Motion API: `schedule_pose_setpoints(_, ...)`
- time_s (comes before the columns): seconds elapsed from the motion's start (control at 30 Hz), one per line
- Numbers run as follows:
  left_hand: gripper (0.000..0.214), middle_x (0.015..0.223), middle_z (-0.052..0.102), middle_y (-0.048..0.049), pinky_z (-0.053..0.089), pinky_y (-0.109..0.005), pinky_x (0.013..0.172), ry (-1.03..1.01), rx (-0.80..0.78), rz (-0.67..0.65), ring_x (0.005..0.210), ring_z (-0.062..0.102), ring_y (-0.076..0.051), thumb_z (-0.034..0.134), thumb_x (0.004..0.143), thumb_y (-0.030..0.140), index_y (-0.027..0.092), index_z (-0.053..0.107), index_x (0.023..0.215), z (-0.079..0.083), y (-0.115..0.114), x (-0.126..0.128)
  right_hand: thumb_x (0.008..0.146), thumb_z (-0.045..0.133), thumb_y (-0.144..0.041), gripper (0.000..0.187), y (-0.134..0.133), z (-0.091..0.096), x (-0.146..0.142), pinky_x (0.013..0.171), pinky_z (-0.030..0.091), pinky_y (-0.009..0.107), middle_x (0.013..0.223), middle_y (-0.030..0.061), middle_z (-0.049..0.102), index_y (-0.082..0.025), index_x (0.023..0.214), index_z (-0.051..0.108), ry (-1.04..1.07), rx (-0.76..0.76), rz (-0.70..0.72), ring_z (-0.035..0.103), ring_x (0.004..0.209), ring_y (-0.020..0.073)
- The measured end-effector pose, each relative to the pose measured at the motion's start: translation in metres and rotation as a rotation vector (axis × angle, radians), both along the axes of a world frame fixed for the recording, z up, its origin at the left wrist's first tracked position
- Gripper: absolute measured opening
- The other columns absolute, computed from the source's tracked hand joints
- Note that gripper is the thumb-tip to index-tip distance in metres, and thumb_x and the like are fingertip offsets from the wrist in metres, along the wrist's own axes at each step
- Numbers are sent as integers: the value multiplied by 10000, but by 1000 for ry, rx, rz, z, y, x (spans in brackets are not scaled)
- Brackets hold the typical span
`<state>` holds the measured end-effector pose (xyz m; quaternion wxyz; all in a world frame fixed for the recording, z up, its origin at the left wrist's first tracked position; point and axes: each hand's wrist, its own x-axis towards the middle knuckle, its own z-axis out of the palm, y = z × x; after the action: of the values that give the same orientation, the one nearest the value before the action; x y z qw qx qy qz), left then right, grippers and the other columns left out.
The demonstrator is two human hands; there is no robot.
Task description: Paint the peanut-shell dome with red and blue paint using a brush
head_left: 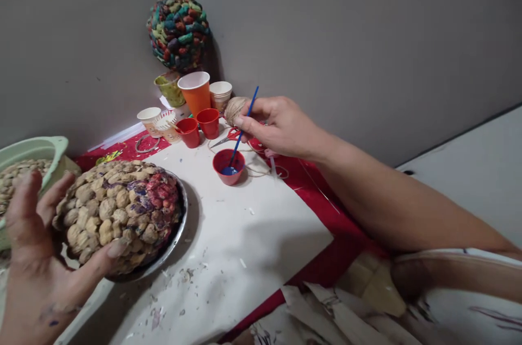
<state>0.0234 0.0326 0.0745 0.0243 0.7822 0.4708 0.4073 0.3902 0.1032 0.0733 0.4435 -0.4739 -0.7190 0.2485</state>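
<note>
My left hand is curved around the left side of a ball covered in peanuts, thumb pressed on its front. Red and purple-blue paint marks the ball's right side, while the rest is bare tan. It sits in a round metal bowl. Between thumb and fingers of my right hand is a thin blue paintbrush, held upright and slightly tilted. The brush's lower end is inside a small red cup with blue paint at the bottom.
Behind stand two red cups, an orange cup, paper cups and a twine ball. Scissors lie near the red paint cup. A multicoloured ball rests by the wall. A green tub with peanuts is at left.
</note>
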Motion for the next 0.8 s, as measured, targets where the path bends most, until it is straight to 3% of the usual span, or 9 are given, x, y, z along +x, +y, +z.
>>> schedule_pose_setpoints(0.1,1199,1680,251,-1,386,-785,1079,34,-16,6,1401,455,-487,862,582,423,493,210,1586,1,-3,5,920,579,-259,191,2,-3,-2,593,403,270,629,-17,596,-170,755,615,-115,13,-10,531,565,113)
schedule_pose_setpoints(0.23,1171,1589,399,-102,424,-709,1100,68,-32,20,1413,470,-431,848,662,528,381,183,1614,4,-12,13,879,603,-242,192,-1,-6,-8,563,364,286,581,-3,595,-173,702,633,-280,-13,-34,473,528,118)
schedule_pose_setpoints(0.33,1117,1608,393,-116,383,-643,1169,23,-128,53,1468,417,-398,810,733,543,350,156,1618,4,-16,16,881,616,-227,136,-2,-10,-8,622,439,320,659,42,665,-172,770,673,-220,-115,-21,570,588,146)
schedule_pose_setpoints(0.43,1121,1613,390,-111,392,-617,1175,8,-138,44,1473,415,-398,829,712,553,363,180,1606,4,-18,17,883,659,-321,152,-3,-13,-6,591,475,344,658,72,686,-185,840,715,-125,-229,-82,631,603,188)
schedule_pose_setpoints(0.63,1105,1626,372,-119,363,-609,1198,3,-133,34,1477,412,-384,814,717,595,354,197,1602,0,-19,15,819,741,-506,287,-5,-8,-7,534,450,312,742,86,737,-219,820,757,-18,-177,-290,600,580,145)
schedule_pose_setpoints(0.8,1117,1606,412,-122,377,-604,1191,0,-136,47,1463,430,-386,826,699,589,348,211,1600,0,-19,15,878,710,-286,112,-3,1,-9,493,391,294,639,61,705,-205,803,723,33,-267,-382,514,482,99)
